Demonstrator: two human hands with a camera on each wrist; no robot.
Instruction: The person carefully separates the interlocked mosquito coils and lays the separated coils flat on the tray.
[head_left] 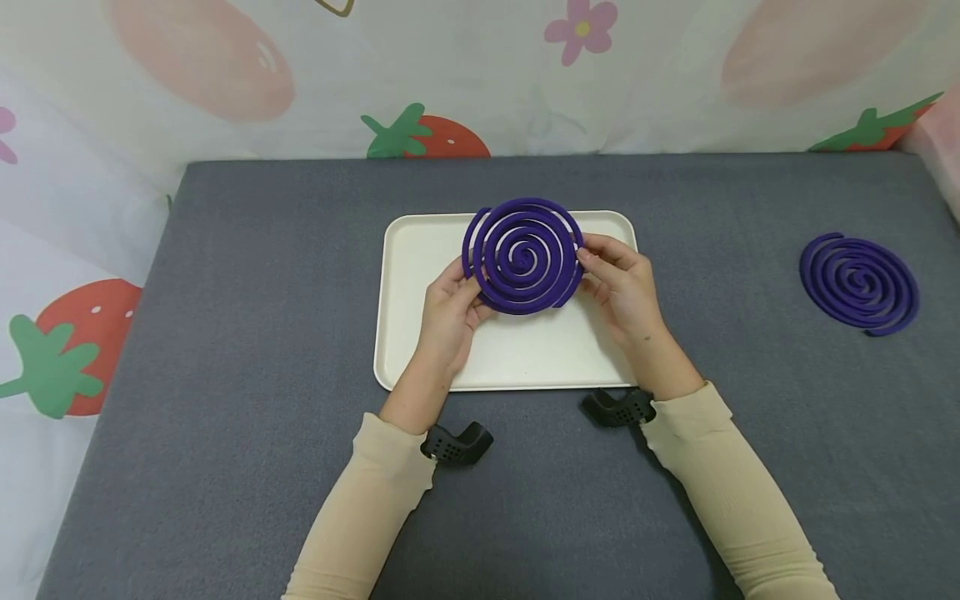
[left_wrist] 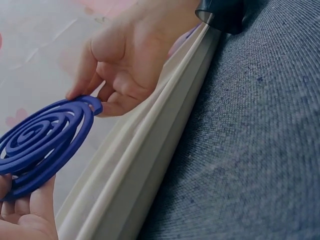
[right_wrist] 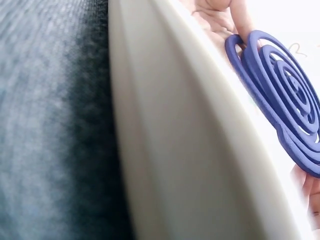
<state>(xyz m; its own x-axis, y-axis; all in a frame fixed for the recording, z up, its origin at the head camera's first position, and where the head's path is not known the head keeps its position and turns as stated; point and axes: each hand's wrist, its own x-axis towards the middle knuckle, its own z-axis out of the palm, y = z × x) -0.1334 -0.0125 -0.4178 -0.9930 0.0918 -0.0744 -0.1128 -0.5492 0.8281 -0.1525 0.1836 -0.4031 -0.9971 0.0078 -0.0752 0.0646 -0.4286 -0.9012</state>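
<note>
A dark purple mosquito coil (head_left: 528,260), wound as a flat spiral, is held up over a white tray (head_left: 536,362). My left hand (head_left: 450,312) pinches its left edge, thumb on the near face. At the opposite edge, my right hand (head_left: 624,285) pinches the rim between thumb and fingers. The left wrist view shows the coil (left_wrist: 47,137) tilted, with the right hand (left_wrist: 125,62) beyond it and part of the left hand (left_wrist: 30,220) below. In the right wrist view, the coil (right_wrist: 282,95) shows several rings, some overlapping.
A second purple coil (head_left: 859,284) lies on the grey cloth-covered table (head_left: 255,350), far to the right of the tray. Black wrist cameras (head_left: 459,444) sit on both wrists. Behind the table hangs a white curtain (head_left: 510,75) with fruit and flower prints.
</note>
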